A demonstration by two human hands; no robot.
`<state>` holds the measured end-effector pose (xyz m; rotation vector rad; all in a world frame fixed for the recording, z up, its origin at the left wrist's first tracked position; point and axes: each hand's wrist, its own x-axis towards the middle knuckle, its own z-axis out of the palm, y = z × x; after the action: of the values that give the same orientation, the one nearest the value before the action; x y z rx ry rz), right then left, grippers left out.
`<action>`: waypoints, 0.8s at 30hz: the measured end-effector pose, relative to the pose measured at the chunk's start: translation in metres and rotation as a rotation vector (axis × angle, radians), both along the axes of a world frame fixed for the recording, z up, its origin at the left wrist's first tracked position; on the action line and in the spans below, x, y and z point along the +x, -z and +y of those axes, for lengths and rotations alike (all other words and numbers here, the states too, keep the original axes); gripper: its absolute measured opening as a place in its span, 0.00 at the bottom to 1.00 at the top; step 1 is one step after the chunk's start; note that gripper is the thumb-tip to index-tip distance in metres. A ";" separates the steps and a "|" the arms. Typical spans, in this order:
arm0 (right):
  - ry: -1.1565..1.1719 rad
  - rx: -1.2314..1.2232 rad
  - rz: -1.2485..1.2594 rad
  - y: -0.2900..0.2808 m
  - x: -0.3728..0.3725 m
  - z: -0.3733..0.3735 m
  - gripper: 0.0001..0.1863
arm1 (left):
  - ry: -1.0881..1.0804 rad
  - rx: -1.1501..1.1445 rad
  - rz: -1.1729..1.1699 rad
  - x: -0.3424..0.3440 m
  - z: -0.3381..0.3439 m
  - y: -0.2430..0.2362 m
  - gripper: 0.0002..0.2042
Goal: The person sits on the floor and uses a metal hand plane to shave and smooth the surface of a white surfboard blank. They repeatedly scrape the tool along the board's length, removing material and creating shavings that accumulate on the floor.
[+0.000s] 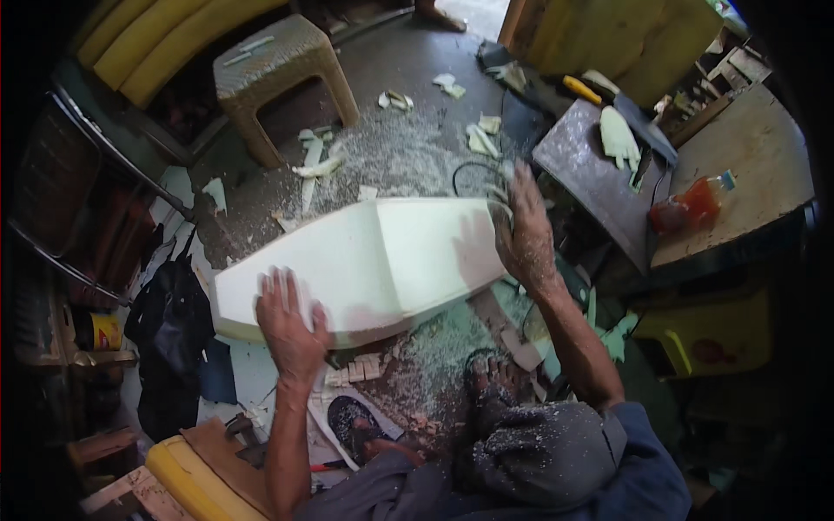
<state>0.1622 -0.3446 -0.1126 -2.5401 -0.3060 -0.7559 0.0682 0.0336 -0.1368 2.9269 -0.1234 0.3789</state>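
Left hand palm down, right hand outstretched, forearms bare

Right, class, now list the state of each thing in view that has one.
Block: lying, ridge up
Left hand: open, fingers spread
Right hand: open, fingers extended, blurred
Stool: upright
Glove: unworn, lying flat
Floor: dusty, littered
Trousers: dusty

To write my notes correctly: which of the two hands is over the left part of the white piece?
The left hand, fingers extended near the lower edge of the white piece; the right hand is instead at the piece's right end.
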 end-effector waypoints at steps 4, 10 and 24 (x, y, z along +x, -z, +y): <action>-0.117 0.079 -0.231 -0.008 0.007 0.049 0.33 | -0.034 -0.106 -0.291 0.026 0.012 0.019 0.34; -0.111 -0.271 0.560 0.132 -0.006 0.084 0.33 | -0.221 0.277 0.088 0.057 0.002 0.103 0.34; 0.238 -0.235 0.383 0.124 -0.090 -0.110 0.31 | 0.009 -0.051 -0.143 0.034 0.055 0.062 0.25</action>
<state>0.0717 -0.4542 -0.2365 -2.9079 0.0399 -0.3121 0.1021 0.0890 -0.1987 2.8460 -0.1451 0.5809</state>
